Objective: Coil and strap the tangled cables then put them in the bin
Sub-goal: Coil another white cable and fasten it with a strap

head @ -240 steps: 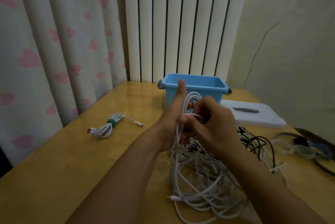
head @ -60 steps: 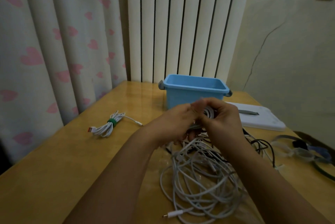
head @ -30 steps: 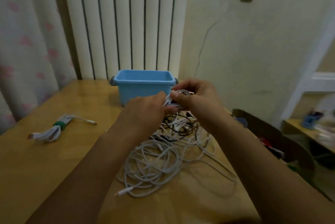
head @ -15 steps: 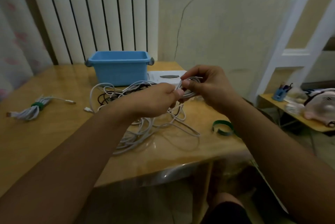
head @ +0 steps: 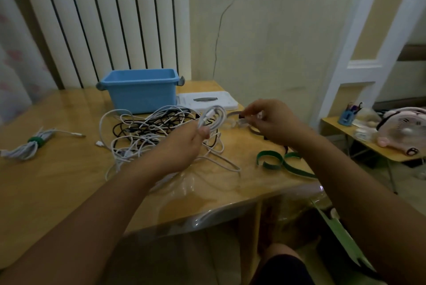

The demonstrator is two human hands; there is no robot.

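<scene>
My left hand (head: 184, 144) pinches a small white coil (head: 213, 117) between thumb and fingers, holding it up above the table (head: 57, 181) at about the middle of my view. My right hand (head: 269, 123), out at 2 o'clock from the left, has its fingers curled round something small and pale, with a dark strap (head: 232, 114) running out of it toward the coil; what exactly sits in that grip I cannot tell. The rest of the cables (head: 149, 132), white and black strands mixed, lie in a loose heap under and beyond my left hand, at 11 o'clock from it. The blue bin (head: 140, 93) stands behind the heap at 12 o'clock. One strapped bundle (head: 30, 146) already lies far out at 9 o'clock, and a loose green strap (head: 272, 160) curls on the table near the edge at 4 o'clock.

The risks, as I judge them: the coil appears to trail down into the heap, so lifting or pulling it could drag the tangle along or tighten a knot. A one-handed pinch is thin, and the loops could spring open while I wrap the strap. The green strap lies close to the edge and a passing forearm could sweep it off.
</scene>
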